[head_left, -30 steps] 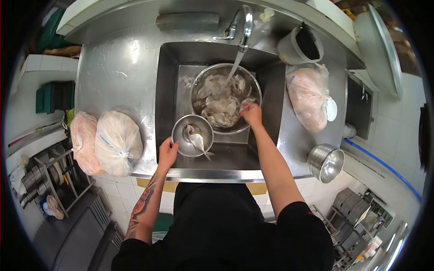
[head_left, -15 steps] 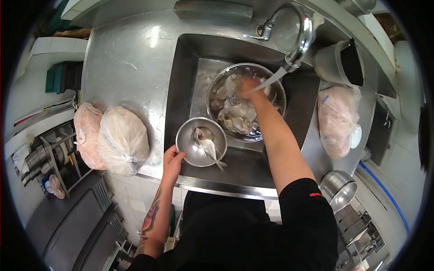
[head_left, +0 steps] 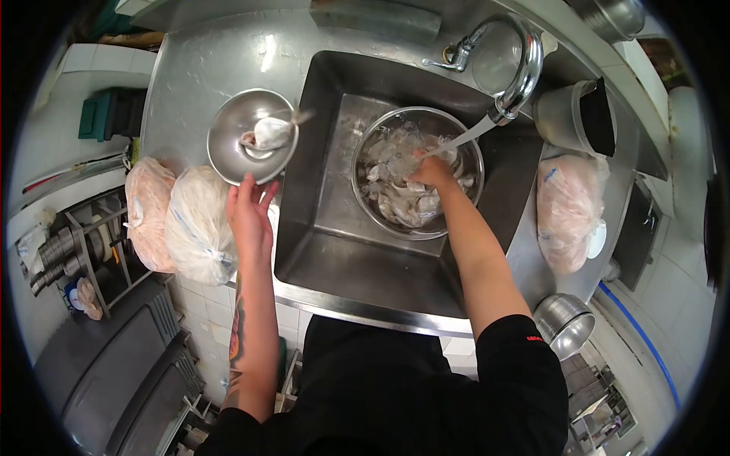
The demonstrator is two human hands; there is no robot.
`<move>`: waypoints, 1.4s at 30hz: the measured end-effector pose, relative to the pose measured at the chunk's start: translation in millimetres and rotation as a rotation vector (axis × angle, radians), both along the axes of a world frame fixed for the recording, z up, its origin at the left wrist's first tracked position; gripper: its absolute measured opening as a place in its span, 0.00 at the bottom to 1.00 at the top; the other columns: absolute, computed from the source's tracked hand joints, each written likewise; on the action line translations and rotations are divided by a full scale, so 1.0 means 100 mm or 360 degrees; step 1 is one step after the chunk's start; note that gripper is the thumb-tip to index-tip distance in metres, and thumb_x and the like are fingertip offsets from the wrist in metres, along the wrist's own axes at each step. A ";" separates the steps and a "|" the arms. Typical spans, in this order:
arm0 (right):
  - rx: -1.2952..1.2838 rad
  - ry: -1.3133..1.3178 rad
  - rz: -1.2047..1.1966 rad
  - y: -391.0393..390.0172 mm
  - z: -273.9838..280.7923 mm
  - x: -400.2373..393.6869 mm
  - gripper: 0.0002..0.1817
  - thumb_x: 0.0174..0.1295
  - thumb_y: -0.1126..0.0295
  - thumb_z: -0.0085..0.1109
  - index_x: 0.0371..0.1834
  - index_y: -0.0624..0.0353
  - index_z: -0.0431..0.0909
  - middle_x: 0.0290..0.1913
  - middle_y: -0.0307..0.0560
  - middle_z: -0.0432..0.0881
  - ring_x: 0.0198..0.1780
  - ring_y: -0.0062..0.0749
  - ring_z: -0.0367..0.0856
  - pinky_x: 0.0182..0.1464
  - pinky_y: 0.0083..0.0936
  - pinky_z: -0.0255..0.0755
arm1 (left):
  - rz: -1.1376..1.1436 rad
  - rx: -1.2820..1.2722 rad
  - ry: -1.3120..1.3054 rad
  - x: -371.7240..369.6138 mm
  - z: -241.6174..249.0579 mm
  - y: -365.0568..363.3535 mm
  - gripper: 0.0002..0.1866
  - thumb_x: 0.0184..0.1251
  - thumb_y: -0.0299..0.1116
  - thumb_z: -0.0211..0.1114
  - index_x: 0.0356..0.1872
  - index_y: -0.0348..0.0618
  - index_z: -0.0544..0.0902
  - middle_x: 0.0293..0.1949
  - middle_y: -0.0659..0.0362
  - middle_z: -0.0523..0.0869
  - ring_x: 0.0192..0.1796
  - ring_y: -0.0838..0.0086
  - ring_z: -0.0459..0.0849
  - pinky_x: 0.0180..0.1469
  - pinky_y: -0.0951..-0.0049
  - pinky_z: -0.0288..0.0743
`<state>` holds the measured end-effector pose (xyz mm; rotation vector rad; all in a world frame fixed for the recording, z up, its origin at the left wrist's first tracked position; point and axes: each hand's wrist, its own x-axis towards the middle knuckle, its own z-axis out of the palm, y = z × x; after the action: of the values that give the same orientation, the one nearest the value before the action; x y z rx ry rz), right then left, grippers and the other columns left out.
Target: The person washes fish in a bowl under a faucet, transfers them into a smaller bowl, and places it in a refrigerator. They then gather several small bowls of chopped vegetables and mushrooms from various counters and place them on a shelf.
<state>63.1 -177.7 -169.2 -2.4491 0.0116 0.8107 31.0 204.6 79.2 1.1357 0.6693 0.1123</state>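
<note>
A small steel bowl (head_left: pixel 228 144) rests on or just above the counter left of the sink, a pale fish (head_left: pixel 272 134) inside it with its tail over the rim. My left hand (head_left: pixel 251 216) is at the bowl's near edge, fingers spread and touching or almost touching it. In the sink stands a large steel bowl (head_left: pixel 359 182) of water and pale, wet fish pieces (head_left: pixel 411 205). My right hand (head_left: pixel 432 171) reaches into it, fingers bent among the pieces; what they hold, if anything, is hidden. Water runs from the curved tap (head_left: pixel 530 68) into this bowl.
Two filled plastic bags (head_left: pixel 199 224) lie on the counter at the left. Right of the sink are another filled bag (head_left: pixel 570 213) and a grey container (head_left: pixel 563 118). Steel bowls (head_left: pixel 564 325) stand at the lower right. The sink (head_left: pixel 327 258) has raised walls.
The small bowl with the fish has moved from the sink's near left up and left to the counter. My left hand went with it and its fingers spread. My right hand shifted slightly lower.
</note>
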 end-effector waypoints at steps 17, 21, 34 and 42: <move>0.0685 0.0734 -0.0750 -0.35 0.29 -0.05 0.40 0.47 0.39 0.72 0.57 0.60 0.82 0.53 0.48 0.84 0.52 0.35 0.82 0.56 0.30 0.72 | -0.0750 0.0450 0.0108 -0.83 -0.28 -0.73 0.09 0.79 0.34 0.57 0.48 0.39 0.80 0.48 0.55 0.85 0.47 0.75 0.84 0.47 0.74 0.81; 0.1238 0.0973 -0.1359 -0.34 0.18 -0.22 0.29 0.60 0.48 0.64 0.56 0.59 0.81 0.51 0.46 0.85 0.49 0.36 0.84 0.52 0.35 0.76 | -0.1315 0.0313 0.0124 -0.69 -1.20 -1.25 0.15 0.77 0.33 0.59 0.59 0.38 0.78 0.56 0.55 0.84 0.56 0.72 0.82 0.55 0.70 0.77; 0.1583 0.0753 -0.1679 -0.12 0.28 -0.79 0.17 0.67 0.72 0.59 0.57 0.63 0.75 0.49 0.51 0.85 0.42 0.36 0.88 0.41 0.34 0.84 | -0.1365 -0.0327 0.0921 -0.26 -2.39 -1.73 0.22 0.72 0.46 0.57 0.60 0.45 0.78 0.48 0.58 0.85 0.47 0.71 0.84 0.44 0.70 0.78; 0.0575 -0.0291 -0.0975 -0.07 0.19 -1.08 0.27 0.60 0.71 0.65 0.65 0.57 0.77 0.57 0.53 0.83 0.58 0.44 0.81 0.61 0.32 0.72 | -0.0875 -0.0980 0.1046 -0.30 -2.53 -1.71 0.20 0.74 0.51 0.53 0.49 0.46 0.80 0.36 0.57 0.85 0.29 0.71 0.81 0.27 0.72 0.74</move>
<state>-45.3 -184.7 -150.0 -1.9931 0.4795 0.2843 1.2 33.7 -174.2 0.7024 0.8579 -0.9135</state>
